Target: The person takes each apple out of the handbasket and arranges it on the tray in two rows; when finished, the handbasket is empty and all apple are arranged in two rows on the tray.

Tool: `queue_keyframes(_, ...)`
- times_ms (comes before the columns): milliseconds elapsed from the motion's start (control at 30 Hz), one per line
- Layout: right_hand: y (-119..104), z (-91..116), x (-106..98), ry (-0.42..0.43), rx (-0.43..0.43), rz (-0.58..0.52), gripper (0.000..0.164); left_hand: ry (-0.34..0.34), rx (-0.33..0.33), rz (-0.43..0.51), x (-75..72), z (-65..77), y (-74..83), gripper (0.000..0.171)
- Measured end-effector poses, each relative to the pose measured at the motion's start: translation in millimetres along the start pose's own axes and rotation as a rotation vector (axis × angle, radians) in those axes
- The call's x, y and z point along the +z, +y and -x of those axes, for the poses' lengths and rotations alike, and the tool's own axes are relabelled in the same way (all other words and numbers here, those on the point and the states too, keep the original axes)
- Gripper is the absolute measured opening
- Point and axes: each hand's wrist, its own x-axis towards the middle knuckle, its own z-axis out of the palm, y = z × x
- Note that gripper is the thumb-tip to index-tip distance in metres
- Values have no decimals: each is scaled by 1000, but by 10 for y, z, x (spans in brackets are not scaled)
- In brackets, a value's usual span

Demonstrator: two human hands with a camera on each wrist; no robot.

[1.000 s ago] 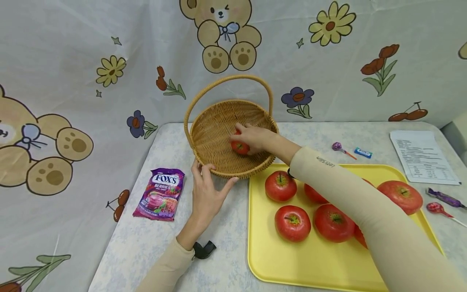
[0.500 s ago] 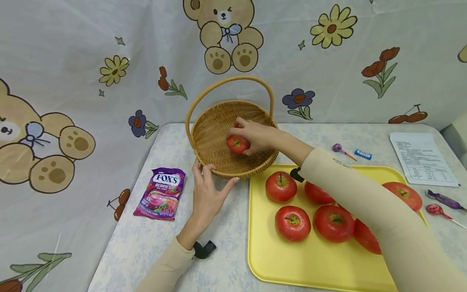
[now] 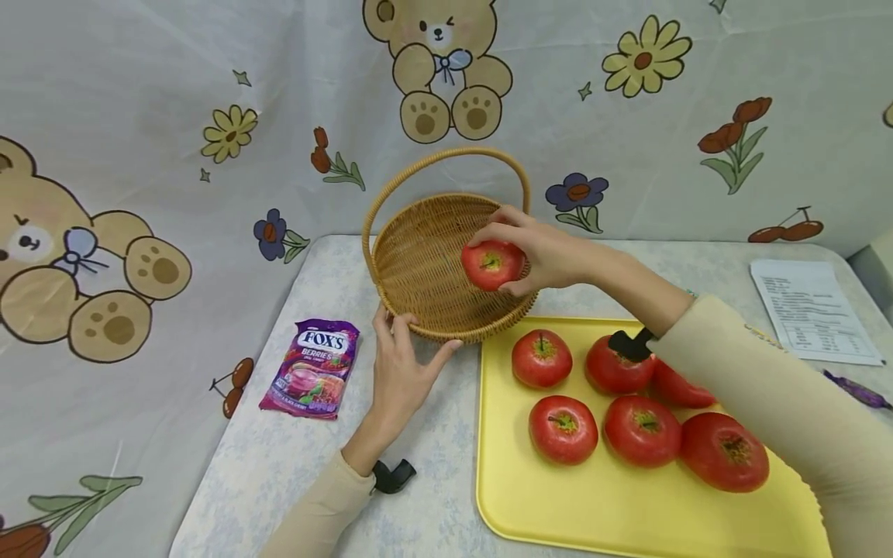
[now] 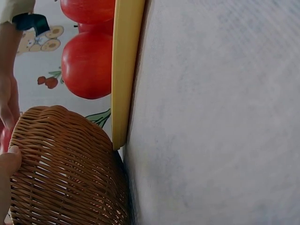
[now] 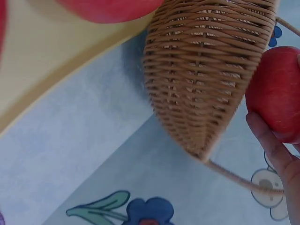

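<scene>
In the head view my right hand (image 3: 551, 252) grips a red apple (image 3: 491, 266) over the right side of the wicker basket (image 3: 429, 256). The right wrist view shows that apple (image 5: 276, 96) just outside the woven wall, level with the rim. My left hand (image 3: 401, 376) holds the basket's near rim, fingertips hooked over the edge and thumb spread along the outside. From the left wrist, the wicker wall (image 4: 65, 168) fills the lower left. Bare weave shows inside the basket, whose arched handle stands up at the back.
A yellow tray (image 3: 558, 508) with several red apples lies right of the basket, its corner close to the wicker. A purple candy bag (image 3: 312, 369) is at the left. Printed paper (image 3: 812, 310) and a purple wrapped candy (image 3: 861, 391) lie far right. A patterned cloth (image 3: 628, 139) hangs behind.
The right hand has lifted the apple from inside the basket up and to the right, over its right rim. The left hand has stayed at the near rim.
</scene>
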Motion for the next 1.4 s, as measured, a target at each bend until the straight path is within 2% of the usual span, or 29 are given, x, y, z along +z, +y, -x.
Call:
queue_keyframes(267, -73, 529, -195, 61, 12, 72, 73, -5, 2, 0, 6, 0, -3, 70)
queue_keyframes(400, -136, 805, -239, 73, 50, 74, 77, -9, 3, -1, 3, -2, -5, 69)
queue_keyframes(533, -204, 1125, -245, 96, 124, 89, 81, -17, 8, 9, 5, -2, -4, 69)
queue_keyframes(867, -254, 1841, -152, 198, 305, 97, 86, -24, 17, 19, -2, -14, -21, 70)
queue_keyframes(1200, -205, 2493, 62, 255, 374, 140, 89, -12, 18, 15, 3, -10, -23, 69)
queue_keyframes(1300, -222, 2704, 129, 257, 446, 127, 91, -12, 18, 16, 4, -12, -21, 69)
queue_keyframes(1400, -245, 2908, 198, 296, 505, 108, 95, -15, 14, 14, 2, -12, -20, 69)
